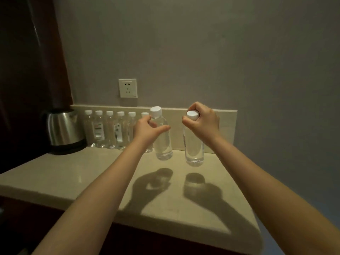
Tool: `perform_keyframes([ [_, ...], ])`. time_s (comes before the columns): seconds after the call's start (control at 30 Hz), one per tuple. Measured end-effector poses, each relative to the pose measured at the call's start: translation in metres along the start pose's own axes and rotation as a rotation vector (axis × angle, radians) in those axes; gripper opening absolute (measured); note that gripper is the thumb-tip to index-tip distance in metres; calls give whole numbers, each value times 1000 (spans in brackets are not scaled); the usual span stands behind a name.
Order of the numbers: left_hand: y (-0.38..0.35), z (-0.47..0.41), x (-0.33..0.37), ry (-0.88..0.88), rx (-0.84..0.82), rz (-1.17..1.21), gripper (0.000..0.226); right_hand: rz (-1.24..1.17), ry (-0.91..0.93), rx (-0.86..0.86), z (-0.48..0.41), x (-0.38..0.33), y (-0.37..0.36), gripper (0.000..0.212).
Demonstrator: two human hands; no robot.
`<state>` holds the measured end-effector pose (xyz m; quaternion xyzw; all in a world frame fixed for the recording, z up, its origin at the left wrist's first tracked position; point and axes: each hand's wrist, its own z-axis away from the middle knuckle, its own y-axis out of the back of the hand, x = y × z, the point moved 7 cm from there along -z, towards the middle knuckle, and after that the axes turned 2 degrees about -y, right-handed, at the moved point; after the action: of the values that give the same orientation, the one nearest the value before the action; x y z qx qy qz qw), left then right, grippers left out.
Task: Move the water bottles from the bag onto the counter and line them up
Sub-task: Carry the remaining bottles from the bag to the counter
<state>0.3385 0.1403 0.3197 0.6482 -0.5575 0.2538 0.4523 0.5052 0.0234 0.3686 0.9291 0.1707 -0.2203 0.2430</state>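
Several clear water bottles (109, 129) with white caps stand in a row along the backsplash of the beige counter (77, 173). My left hand (147, 130) grips the shoulder of another clear bottle (162, 142), held upright at the right end of the row, its base just above or on the counter. My right hand (203, 119) holds a second bottle (194, 150) by its white cap, upright and slightly above the counter, to the right of the first. No bag is in view.
A steel electric kettle (63, 131) stands at the counter's left end beside the row. A wall socket (128, 88) sits above the backsplash. A dark curtain (27, 70) hangs at the left. The counter's right edge lies near my right forearm.
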Motion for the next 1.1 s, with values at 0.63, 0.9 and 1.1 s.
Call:
perform_keyframes([
  [0.63, -86, -108, -127, 15, -236, -273, 72, 0, -323, -108, -70, 125, -154, 33],
  [0.9, -96, -79, -164, 10, -388, -659, 54, -31, -412, -138, -24, 147, -158, 54],
  [1.1, -97, -80, -161, 8, -362, -740, 54, 85, -516, -438, 15, 170, -172, 53],
])
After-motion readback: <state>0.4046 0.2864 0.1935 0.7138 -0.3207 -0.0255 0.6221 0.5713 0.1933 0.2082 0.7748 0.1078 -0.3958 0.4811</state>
